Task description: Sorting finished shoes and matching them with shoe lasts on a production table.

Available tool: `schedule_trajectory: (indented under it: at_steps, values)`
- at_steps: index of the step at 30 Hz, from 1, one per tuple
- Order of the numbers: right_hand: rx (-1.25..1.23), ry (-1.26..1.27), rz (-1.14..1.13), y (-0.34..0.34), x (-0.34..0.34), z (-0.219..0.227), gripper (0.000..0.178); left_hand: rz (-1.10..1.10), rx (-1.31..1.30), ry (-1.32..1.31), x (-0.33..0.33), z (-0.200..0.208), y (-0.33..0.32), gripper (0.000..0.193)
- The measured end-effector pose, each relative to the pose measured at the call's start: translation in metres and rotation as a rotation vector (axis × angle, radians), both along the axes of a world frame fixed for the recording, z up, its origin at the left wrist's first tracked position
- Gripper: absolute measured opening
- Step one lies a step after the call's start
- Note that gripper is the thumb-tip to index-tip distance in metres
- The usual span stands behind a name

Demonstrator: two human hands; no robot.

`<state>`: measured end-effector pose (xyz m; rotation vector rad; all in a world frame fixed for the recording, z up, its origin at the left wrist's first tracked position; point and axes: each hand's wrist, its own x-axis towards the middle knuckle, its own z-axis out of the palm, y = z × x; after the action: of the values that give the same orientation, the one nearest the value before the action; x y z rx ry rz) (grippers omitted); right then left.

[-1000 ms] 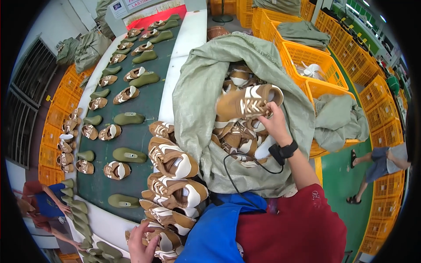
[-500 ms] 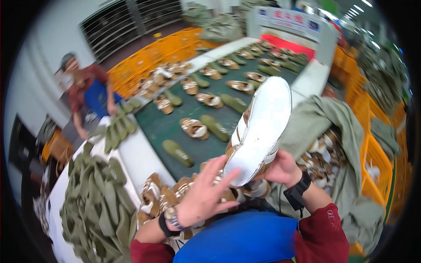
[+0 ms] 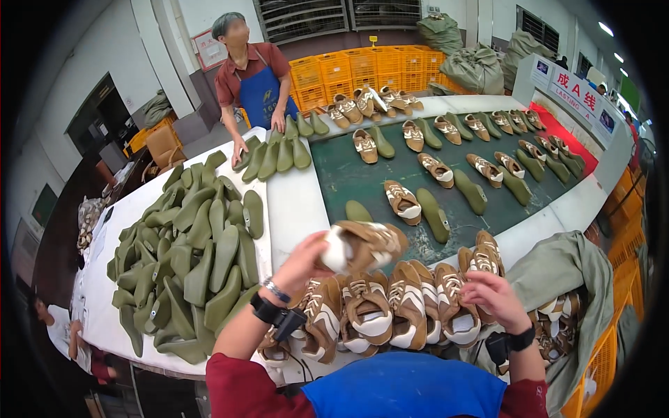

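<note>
My left hand (image 3: 303,263) is closed on a brown-and-white shoe upper (image 3: 373,249), gripping its white heel end. The upper hangs sideways over the near edge of the green conveyor and is smeared by motion. My right hand (image 3: 496,296) hovers to the right with bent, parted fingers and nothing in them. Close beside it stands a row of similar brown uppers (image 3: 408,306) with white stripes and laces, packed side by side in front of me. A green shoe last (image 3: 357,211) lies just behind the held upper, partly covered by it.
A large heap of green lasts (image 3: 188,244) covers the white table on the left. Pairs of uppers and lasts lie on the green conveyor (image 3: 341,184). Across the table, a co-worker (image 3: 258,83) handles lasts. Yellow crates (image 3: 348,70) and cloth-draped uppers (image 3: 557,313) flank the line.
My view has swung left. The upper, earlier held up with its white sole showing, is lower and turned sideways in my left hand. My right hand has let go of it and moved right.
</note>
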<state>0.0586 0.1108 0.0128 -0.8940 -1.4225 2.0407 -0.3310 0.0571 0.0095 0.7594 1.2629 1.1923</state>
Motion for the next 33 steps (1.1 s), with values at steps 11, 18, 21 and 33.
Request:
schedule_trajectory:
  at_steps: [11,18,21,33]
  values:
    - [-0.039,-0.043,-0.684,-0.011,0.103,-0.077,0.023,0.507,-0.279,0.241,-0.163,-0.116,0.086,0.067]
    - [0.084,-0.237,-1.173,-0.032,0.206,-0.147,0.014,-0.295,-0.077,0.616,-0.060,-0.069,0.101,0.048]
    - [0.452,-1.022,-1.180,-0.074,0.293,-0.292,0.020,-0.426,0.044,0.691,-0.010,-0.028,0.082,0.039]
    - [0.042,-1.570,-0.572,-0.103,0.273,-0.259,0.040,-0.582,0.057,0.623,0.081,0.029,0.011,0.039]
